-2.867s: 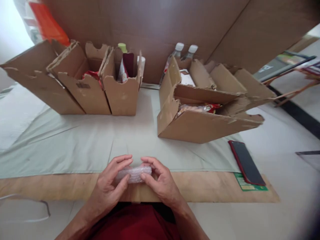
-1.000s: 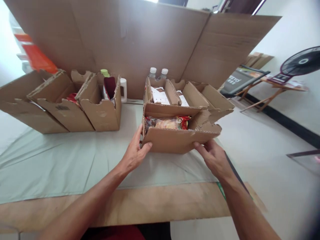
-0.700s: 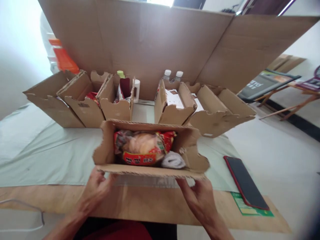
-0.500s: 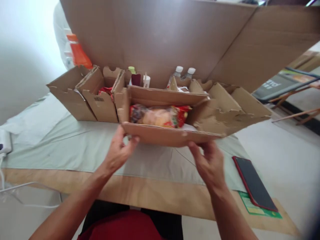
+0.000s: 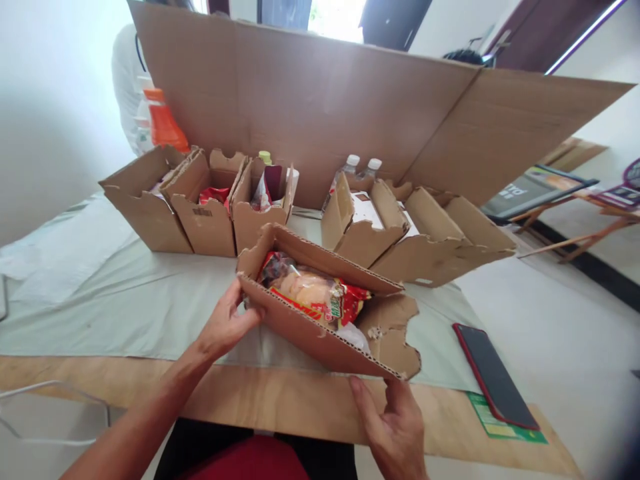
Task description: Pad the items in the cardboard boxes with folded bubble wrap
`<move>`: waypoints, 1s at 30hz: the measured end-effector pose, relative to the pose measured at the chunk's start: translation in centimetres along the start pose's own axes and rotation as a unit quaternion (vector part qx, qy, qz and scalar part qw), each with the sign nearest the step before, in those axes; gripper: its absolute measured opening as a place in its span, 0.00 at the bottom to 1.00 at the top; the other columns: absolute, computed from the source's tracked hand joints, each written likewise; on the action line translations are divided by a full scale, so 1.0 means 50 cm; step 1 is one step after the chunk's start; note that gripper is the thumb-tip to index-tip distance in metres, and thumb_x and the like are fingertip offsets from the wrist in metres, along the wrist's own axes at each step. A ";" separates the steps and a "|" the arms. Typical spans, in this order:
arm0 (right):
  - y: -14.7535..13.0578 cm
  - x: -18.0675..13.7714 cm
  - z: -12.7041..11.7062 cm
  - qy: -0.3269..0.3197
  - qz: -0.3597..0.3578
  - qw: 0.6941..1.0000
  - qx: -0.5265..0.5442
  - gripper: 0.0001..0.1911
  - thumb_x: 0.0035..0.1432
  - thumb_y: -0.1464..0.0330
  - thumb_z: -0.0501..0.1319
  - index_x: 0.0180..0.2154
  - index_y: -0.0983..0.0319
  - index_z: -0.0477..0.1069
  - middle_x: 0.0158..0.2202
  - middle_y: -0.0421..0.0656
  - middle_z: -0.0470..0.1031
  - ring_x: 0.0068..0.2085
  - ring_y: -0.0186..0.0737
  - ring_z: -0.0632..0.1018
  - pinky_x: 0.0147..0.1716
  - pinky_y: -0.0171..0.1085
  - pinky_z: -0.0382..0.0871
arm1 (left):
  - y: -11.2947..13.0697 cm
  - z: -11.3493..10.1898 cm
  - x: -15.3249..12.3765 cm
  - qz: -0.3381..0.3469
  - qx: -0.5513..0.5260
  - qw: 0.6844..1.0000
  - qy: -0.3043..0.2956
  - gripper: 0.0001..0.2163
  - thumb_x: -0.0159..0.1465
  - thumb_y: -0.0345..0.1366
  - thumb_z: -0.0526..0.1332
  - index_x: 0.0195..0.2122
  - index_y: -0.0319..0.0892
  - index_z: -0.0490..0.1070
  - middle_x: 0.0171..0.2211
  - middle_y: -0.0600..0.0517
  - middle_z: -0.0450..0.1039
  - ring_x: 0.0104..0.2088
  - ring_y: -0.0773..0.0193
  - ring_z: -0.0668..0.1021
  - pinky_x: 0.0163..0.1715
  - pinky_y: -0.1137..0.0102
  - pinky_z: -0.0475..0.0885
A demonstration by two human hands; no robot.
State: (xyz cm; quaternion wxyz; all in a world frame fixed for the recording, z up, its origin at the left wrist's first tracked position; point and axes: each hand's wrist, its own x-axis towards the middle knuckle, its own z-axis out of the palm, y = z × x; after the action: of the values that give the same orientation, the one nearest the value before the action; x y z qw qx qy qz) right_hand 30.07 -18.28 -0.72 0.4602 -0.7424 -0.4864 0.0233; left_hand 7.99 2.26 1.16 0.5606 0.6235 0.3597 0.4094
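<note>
A cardboard box [image 5: 300, 328] with an open top is held at an angle above the cloth, its right end nearer to me. Inside lies a red and clear snack packet [image 5: 311, 293] beside a crumpled white piece [image 5: 354, 337]. My left hand [image 5: 231, 320] grips the box's left end, thumb along the near side. At the lower right corner my right hand [image 5: 393, 417] holds the box from below; its fingertips are partly hidden behind the cardboard.
Similar cardboard boxes stand left [image 5: 213, 227] and right [image 5: 367, 240], with a gap between. Behind them rise a cardboard panel [image 5: 325, 100], an orange bottle [image 5: 166, 123] and clear bottles [image 5: 371, 168]. A phone [image 5: 495, 377] lies on a green card [image 5: 507, 420] at right.
The box has come away from the row towards me, its right end swinging nearer. My right hand has moved down with it, and a gap now shows between the boxes behind.
</note>
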 end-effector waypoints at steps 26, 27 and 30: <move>0.064 0.157 0.046 -0.142 0.097 0.985 0.011 0.19 0.51 0.49 0.66 0.28 0.59 0.77 0.25 0.44 0.80 0.25 0.44 0.77 0.22 0.38 0.70 | -0.082 0.126 0.031 0.051 0.079 0.990 -0.103 0.31 0.72 0.48 0.54 0.73 0.46 0.51 0.75 0.44 0.49 0.74 0.51 0.54 0.73 0.48 0.49; 0.056 0.166 0.052 -0.156 0.084 0.984 -0.009 0.19 0.53 0.49 0.65 0.30 0.59 0.77 0.26 0.44 0.81 0.25 0.44 0.78 0.24 0.39 0.70 | -0.080 0.122 0.034 0.041 0.066 0.992 -0.097 0.30 0.72 0.49 0.54 0.72 0.46 0.53 0.74 0.44 0.51 0.74 0.51 0.56 0.73 0.48 0.50; 0.042 0.206 0.079 -0.179 0.044 0.980 -0.076 0.19 0.57 0.50 0.60 0.32 0.58 0.76 0.29 0.44 0.82 0.28 0.45 0.80 0.28 0.39 0.71 | -0.077 0.115 0.042 0.016 0.035 0.997 -0.074 0.30 0.72 0.51 0.52 0.71 0.43 0.55 0.73 0.43 0.54 0.73 0.51 0.58 0.73 0.50 0.51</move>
State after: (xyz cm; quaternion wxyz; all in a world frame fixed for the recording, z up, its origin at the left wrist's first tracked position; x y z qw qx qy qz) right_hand 35.05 -8.20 -0.22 0.3063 -0.7794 -0.5286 0.1391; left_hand 14.12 2.29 -2.64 0.5573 0.6768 0.3212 0.3579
